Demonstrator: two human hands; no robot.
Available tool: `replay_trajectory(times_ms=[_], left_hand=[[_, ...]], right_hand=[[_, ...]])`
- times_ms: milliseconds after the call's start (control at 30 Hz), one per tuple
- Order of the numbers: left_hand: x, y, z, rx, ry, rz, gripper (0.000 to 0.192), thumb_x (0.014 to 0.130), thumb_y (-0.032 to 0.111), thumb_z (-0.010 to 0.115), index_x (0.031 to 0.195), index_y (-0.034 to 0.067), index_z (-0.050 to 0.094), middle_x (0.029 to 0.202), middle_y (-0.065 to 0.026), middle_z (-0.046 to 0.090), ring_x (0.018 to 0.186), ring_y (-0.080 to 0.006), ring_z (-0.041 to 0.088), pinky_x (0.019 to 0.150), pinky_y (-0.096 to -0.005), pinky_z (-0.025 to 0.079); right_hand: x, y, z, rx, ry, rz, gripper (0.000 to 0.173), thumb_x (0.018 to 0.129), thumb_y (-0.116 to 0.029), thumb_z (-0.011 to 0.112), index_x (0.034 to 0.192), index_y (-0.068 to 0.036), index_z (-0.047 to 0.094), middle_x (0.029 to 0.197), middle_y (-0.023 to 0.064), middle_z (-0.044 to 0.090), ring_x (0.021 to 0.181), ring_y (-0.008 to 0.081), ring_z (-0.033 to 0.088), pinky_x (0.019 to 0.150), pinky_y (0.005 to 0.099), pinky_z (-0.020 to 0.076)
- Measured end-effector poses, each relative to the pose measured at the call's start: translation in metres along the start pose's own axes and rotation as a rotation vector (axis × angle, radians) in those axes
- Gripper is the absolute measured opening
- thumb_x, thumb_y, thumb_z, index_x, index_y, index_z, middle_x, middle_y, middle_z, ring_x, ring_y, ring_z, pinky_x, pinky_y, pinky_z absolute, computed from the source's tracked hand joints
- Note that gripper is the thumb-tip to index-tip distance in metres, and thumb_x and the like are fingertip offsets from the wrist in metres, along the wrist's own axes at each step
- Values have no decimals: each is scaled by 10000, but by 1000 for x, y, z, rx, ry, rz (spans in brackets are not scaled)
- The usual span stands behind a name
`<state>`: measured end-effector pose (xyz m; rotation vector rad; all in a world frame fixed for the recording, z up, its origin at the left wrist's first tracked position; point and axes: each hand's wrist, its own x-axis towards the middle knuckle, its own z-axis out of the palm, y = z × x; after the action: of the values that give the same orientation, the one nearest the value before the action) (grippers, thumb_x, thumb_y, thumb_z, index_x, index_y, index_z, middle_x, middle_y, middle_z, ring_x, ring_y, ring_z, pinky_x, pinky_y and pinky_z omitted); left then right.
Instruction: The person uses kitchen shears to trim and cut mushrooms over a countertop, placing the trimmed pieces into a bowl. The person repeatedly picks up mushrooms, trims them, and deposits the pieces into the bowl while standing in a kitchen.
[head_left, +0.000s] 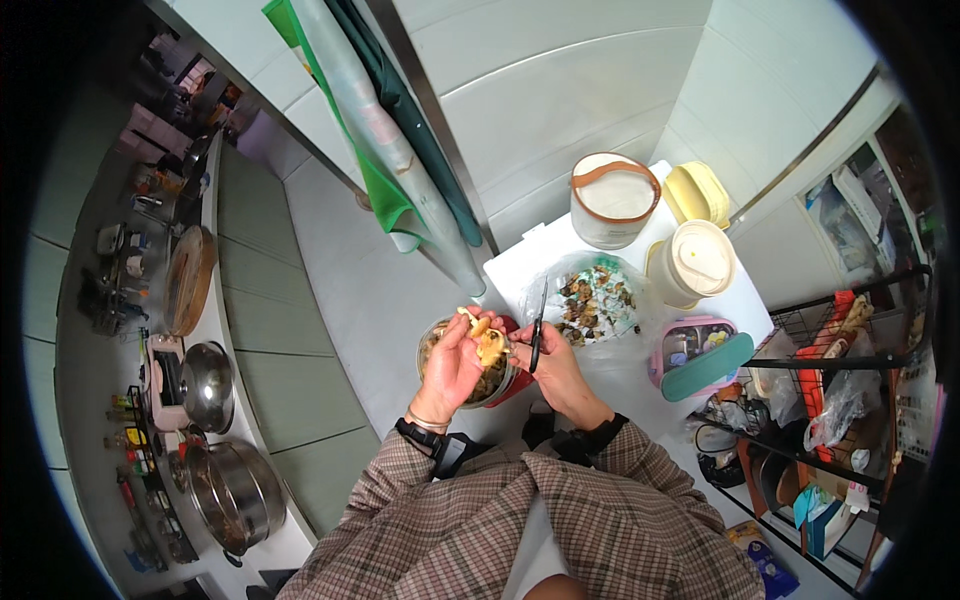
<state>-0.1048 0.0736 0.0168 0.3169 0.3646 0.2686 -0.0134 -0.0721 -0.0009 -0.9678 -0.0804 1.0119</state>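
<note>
My left hand (451, 369) holds yellowish-brown pieces of food (491, 346), perhaps mushrooms, on its fingers over a round container (429, 337) filled with similar pieces. In my right hand (559, 375) is a pair of dark-handled scissors (537, 336), blades pointing up and away from me; its fingertips are close to the food. Behind my right hand, an opened plastic bag (598, 300) with brown scraps lies on a white table (517, 259). Part of a red object (517, 386) shows beside the container, mostly hidden by my hands.
A lidded canister (615, 202), cream container (697, 262), yellow box (697, 193) and pink compartment box (694, 337) with a green lid stand on the table. Wire shelving (832, 364) is at right. Left, a counter (259, 487) holds a steel pot (236, 499).
</note>
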Motion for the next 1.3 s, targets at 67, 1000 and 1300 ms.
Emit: replay_trajectory(times_ms=[67, 1000, 1300], left_hand=[[2, -4, 13, -12, -10, -2, 180, 975, 165, 437, 1072, 38, 521, 1118, -139, 572, 1104, -297, 540, 1001, -415, 420], [40, -56, 71, 923, 5, -164, 266, 898, 64, 573, 1148, -27, 579, 873, -37, 646, 699, -96, 610, 696, -242, 522], [44, -61, 64, 880, 18, -186, 232, 898, 82, 586, 1099, -34, 581, 814, -25, 636, 664, -96, 619, 654, -225, 528]], right_hand=[[-4, -9, -3, -11, 10, -56, 182, 839, -28, 643, 966, -34, 513, 945, 36, 568, 902, 130, 575, 825, 268, 479], [-17, -78, -55, -653, 183, -480, 310, 766, -36, 707, 919, 6, 440, 939, 97, 605, 836, 148, 605, 741, 274, 510], [4, -73, -72, -810, 381, -497, 236, 741, 68, 600, 936, 25, 476, 855, 126, 623, 826, 195, 666, 689, 317, 524]])
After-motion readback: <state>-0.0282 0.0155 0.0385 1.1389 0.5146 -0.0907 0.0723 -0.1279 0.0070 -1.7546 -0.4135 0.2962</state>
